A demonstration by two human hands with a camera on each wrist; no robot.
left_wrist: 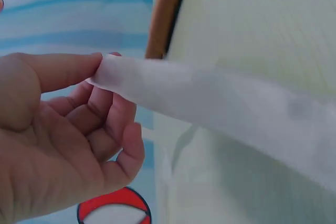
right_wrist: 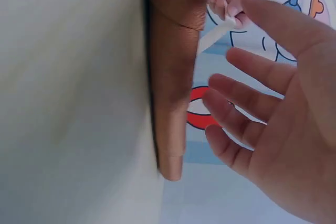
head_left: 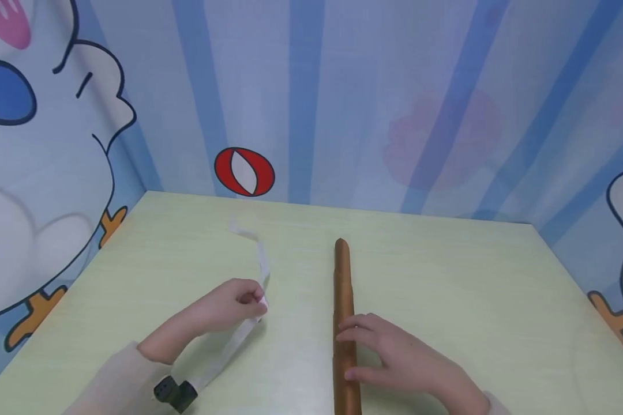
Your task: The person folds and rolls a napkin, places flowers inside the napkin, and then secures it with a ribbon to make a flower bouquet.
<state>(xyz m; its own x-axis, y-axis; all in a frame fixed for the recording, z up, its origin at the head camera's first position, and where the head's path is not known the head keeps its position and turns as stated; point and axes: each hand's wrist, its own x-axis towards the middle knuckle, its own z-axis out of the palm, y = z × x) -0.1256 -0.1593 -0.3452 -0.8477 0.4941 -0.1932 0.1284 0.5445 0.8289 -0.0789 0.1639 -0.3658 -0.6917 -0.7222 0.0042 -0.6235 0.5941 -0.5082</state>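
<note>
A long white ribbon-like strip (left_wrist: 226, 100) is pinched between the thumb and index finger of my left hand (head_left: 233, 305). From that pinch, one stretch of the strip (head_left: 262, 259) runs toward the back of the table, and the other runs down past the left wrist. Right of it, a long brown rod-shaped thing (head_left: 344, 288) with overlapping wrapped layers and a narrowing far end lies on the table. My right hand (head_left: 400, 360) is beside the rod, its loosely bent fingers over it in the head view. The right wrist view shows those fingers (right_wrist: 252, 74) spread and not gripping the rod.
The pale yellow-green tabletop (head_left: 472, 276) ends at a striped blue backdrop (head_left: 353, 115) with cartoon prints on the back and both sides. A small black device (head_left: 175, 394) sits at the left wrist.
</note>
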